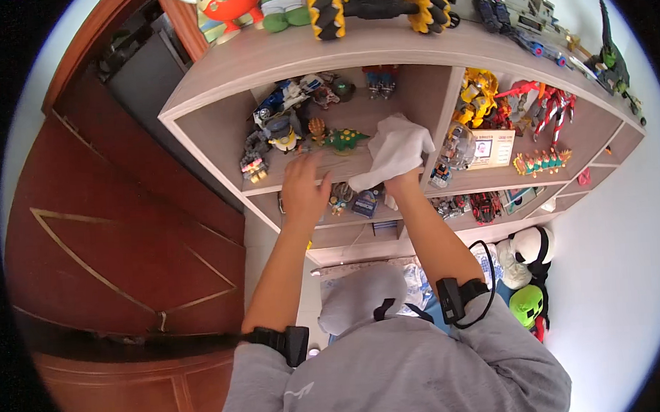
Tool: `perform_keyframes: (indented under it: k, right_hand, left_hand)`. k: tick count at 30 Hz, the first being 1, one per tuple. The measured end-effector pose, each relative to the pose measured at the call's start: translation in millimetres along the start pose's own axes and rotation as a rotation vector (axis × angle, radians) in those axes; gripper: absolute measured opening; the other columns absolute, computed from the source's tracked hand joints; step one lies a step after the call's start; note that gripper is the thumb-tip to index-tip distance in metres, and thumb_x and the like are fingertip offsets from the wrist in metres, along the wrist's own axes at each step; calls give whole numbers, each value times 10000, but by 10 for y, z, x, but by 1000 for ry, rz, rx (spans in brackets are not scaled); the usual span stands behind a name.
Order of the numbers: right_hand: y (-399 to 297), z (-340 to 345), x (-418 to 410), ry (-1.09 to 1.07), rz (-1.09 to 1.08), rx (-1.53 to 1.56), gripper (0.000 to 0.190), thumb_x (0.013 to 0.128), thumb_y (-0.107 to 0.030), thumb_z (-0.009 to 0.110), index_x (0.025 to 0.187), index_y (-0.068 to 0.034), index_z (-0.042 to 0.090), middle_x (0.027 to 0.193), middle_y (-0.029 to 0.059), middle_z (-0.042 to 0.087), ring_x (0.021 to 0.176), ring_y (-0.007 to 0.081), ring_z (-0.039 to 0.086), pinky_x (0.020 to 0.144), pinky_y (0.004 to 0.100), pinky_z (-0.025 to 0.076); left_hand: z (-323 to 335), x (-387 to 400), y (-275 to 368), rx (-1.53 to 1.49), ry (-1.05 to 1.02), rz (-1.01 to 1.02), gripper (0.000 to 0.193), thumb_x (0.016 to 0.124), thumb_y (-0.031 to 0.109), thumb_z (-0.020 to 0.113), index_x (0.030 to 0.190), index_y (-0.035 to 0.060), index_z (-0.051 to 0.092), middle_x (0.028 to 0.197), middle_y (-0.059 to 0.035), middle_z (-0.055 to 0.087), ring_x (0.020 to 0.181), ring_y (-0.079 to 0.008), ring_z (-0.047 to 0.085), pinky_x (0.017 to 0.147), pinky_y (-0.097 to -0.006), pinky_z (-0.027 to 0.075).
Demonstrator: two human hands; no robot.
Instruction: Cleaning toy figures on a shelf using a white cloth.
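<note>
A white cloth (396, 148) is held in my right hand (403, 183), bunched over the fingers and draped at the right side of the upper left compartment. My left hand (302, 188) is at that compartment's front edge, fingers pointing inward, with no object visible in it. Just beyond its fingertips stand a green toy dinosaur with yellow spots (345, 140) and a small orange spiky toy figure (316, 128). To the left is a Minion toy (283, 132), near a grey jointed toy (255, 148). The cloth hides most of my right fingers.
The wooden shelf unit (301, 50) holds many toys. White and blue robot toys (292, 94) lie at the back left. The right compartment has a yellow robot figure (477, 92), a clear dome (459, 145) and a toy caterpillar (543, 162). Plush toys (530, 247) sit at lower right.
</note>
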State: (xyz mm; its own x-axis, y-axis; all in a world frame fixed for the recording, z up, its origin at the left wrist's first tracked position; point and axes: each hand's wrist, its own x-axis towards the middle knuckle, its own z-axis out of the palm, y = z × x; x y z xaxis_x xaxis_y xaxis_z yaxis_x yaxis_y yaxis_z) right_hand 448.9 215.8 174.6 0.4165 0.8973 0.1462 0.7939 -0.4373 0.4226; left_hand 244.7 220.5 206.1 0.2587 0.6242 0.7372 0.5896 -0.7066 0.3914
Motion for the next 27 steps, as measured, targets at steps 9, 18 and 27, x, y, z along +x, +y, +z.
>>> perform_keyframes:
  k: [9,18,27]
  right_hand:
    - [547,-297,-747,486,-49,869,244,808,-294,539,932,-84,549,855,43,560,819,191,569,708,351,463]
    - [388,-265,-860,-95,289,2965,272,905,-260,417,1084,-74,504,939,52,579,885,186,574,755,352,469]
    - [-237,-30,-854,-50,-65,2749,266,924,-187,414,1137,-61,511,1036,66,578,987,196,560,819,329,463]
  left_hand:
    - [376,822,215,368,-461,221,378,668,116,653,1041,104,597,1092,-98,575,1113,-295,457,946,-513,300]
    - [306,333,619,-96,-352,269,330,703,80,578,1033,67,593,1022,-144,561,978,-319,510,855,-436,400]
    - [-140,-121,718,-228,-244,284,478,734,91,570,1198,33,469,1023,-162,555,964,-357,512,825,-421,428]
